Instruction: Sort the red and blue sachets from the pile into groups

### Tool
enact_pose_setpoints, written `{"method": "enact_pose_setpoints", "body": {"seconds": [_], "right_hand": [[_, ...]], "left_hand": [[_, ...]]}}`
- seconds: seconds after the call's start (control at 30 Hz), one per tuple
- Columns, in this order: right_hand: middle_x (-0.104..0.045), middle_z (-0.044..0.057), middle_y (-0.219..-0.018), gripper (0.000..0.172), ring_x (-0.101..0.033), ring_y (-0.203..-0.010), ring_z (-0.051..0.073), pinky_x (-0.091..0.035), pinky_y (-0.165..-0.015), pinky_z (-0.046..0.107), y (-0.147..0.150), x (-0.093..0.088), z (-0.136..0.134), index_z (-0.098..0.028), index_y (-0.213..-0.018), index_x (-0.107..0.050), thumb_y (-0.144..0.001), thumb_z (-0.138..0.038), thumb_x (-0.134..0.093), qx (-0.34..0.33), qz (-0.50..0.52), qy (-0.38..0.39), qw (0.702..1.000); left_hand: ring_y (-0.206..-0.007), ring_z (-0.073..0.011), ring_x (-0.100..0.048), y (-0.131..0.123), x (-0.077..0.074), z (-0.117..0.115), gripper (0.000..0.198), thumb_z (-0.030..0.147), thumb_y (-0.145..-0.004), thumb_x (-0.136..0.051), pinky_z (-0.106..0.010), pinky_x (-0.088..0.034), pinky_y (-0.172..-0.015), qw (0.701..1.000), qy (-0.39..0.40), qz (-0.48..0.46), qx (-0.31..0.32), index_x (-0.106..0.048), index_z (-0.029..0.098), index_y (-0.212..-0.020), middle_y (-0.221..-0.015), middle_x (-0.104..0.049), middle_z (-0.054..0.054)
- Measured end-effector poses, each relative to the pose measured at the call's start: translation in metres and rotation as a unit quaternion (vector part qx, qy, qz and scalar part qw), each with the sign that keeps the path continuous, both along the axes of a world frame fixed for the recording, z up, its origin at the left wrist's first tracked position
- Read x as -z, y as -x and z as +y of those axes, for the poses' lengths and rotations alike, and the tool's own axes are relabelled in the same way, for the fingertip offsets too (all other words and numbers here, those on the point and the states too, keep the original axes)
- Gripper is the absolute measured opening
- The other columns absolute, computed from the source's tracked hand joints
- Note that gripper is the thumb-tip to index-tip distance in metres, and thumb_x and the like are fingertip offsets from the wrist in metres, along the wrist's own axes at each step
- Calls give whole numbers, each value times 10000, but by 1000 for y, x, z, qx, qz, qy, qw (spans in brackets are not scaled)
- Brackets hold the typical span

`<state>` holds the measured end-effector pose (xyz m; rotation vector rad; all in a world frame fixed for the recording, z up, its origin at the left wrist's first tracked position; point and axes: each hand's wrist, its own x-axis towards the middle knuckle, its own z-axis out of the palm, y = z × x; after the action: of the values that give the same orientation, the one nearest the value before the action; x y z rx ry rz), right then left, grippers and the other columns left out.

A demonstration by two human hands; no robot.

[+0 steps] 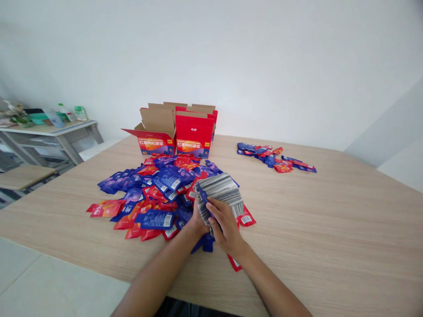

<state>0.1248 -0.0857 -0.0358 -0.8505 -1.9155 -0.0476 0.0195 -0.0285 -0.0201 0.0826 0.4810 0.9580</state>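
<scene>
A grey-and-white striped cloth (pixel 225 188) is bunched over my left hand (pixel 199 221), which is closed on it with most of its fingers hidden underneath. My right hand (pixel 227 228) is closed too, its fingers on a dark blue sachet (pixel 202 193) that lies against the cloth's left side. Under and around both hands spreads a heap of red and blue sachets (pixel 155 219), several with white barcodes showing. One red sachet (pixel 246 218) pokes out to the right of the cloth, and another (pixel 234 263) lies below my right hand.
Behind the heap stand red printed cartons with flaps up, among them a left carton (pixel 155 143) and a right carton (pixel 193 134). A smaller sachet group (pixel 276 157) lies at the table's back right. A side desk (pixel 59 128) holding bottles stands far left, near a stool (pixel 26 177).
</scene>
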Motion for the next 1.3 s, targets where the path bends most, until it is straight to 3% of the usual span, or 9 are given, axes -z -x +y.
{"method": "enact_pose_setpoints", "body": {"seconds": [0.2,0.37,0.47,0.6,0.7,0.77,0.93,1.07,1.3], "right_hand": [[-664,71,-1020,413,-634,-920,229,-533,-803,416,-3,-2,2,-306,-1401,-574,-995,-235,-548,141,45,-21,989],[-719,97,-1054,308,-681,-972,245,-563,-864,420,-16,-1,14,-228,-1289,-651,-1019,-318,-532,176,59,63,981],[-736,110,-1097,312,-697,-1007,271,-566,-887,445,-20,4,21,-221,-1223,-687,-1019,-382,-514,181,53,118,975],[-751,111,-1077,402,-711,-983,289,-577,-858,458,-16,18,29,-203,-1266,-668,-986,-466,-549,190,153,169,955],[-759,74,-917,463,-713,-788,259,-591,-734,419,-14,26,35,-194,-1329,-632,-980,-487,-552,183,238,189,935],[-767,77,-950,406,-721,-832,257,-596,-759,417,-14,28,37,-209,-1264,-675,-997,-473,-520,166,248,187,936],[-722,128,-1219,371,-695,-1109,264,-574,-941,447,-14,24,32,-201,-1261,-669,-1021,-417,-489,126,133,205,961],[-540,237,-1454,513,-563,-1307,363,-512,-1040,536,-2,23,20,-136,-1314,-636,-863,-354,-747,161,-67,150,973],[-527,234,-1464,581,-498,-1356,416,-414,-1113,642,19,17,-1,-144,-1348,-597,-825,-311,-786,231,-186,93,950]], "left_hand": [[-495,-180,-594,-9,-15,-1,441,361,-903,-405,-353,-590,-712,1000,-9,-4,8,-654,157,-602,-541,-612,-59],[-622,-236,-679,-3,-23,7,364,396,-866,-518,-404,-594,-801,997,-64,-35,-6,-739,117,-787,-611,-673,-76],[-703,-255,-711,11,-23,20,417,420,-904,-467,-415,-597,-799,995,-61,-23,-71,-766,130,-911,-710,-726,-91],[-675,-224,-703,40,-29,40,392,406,-918,-457,-392,-600,-754,968,-84,3,-236,-762,188,-1033,-831,-766,-72],[-942,-269,-726,60,-40,46,449,511,-909,-442,-438,-584,-856,951,-128,-12,-282,-744,230,-1088,-1017,-773,-89],[-1071,-282,-697,70,-45,47,488,579,-901,-417,-456,-566,-909,949,-133,-18,-287,-735,264,-1095,-1091,-763,-80],[-1121,-264,-672,80,-37,48,516,600,-931,-348,-425,-558,-919,959,-80,13,-270,-712,300,-1138,-1106,-756,-44],[-930,-234,-716,68,-25,42,514,453,-989,-272,-387,-587,-801,966,-60,27,-249,-692,250,-1205,-1019,-765,-74],[-761,-248,-708,35,-12,31,449,337,-969,-351,-421,-584,-794,991,-44,-19,-123,-720,155,-1148,-848,-748,-90]]}}
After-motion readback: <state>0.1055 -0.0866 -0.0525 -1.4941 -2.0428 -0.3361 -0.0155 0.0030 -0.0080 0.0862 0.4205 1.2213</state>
